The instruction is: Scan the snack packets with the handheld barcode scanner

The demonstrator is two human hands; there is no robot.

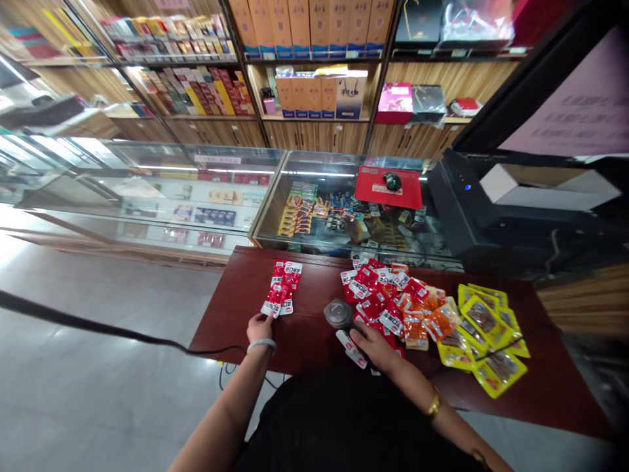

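My left hand (261,329) is closed at the near end of a red-and-white snack packet (273,305), its fingertips on the edge. That packet lies with several like it in a small group on the dark red table (221,308). A dark handheld barcode scanner (339,314) is gripped in my right hand (374,345), its head toward the left. Right beside that hand, a pile of red-and-white packets (376,288) spreads out, and one white-labelled packet (351,347) lies just under the scanner. Orange packets (426,314) adjoin the pile.
Yellow snack packets (486,321) are heaped at the table's right. Behind the table stands a glass display counter (275,190) bearing a red mat (368,187) and a mouse (392,181). A black checkout machine (447,210) holds a white open box (540,196). A black cable (147,337) crosses at left.
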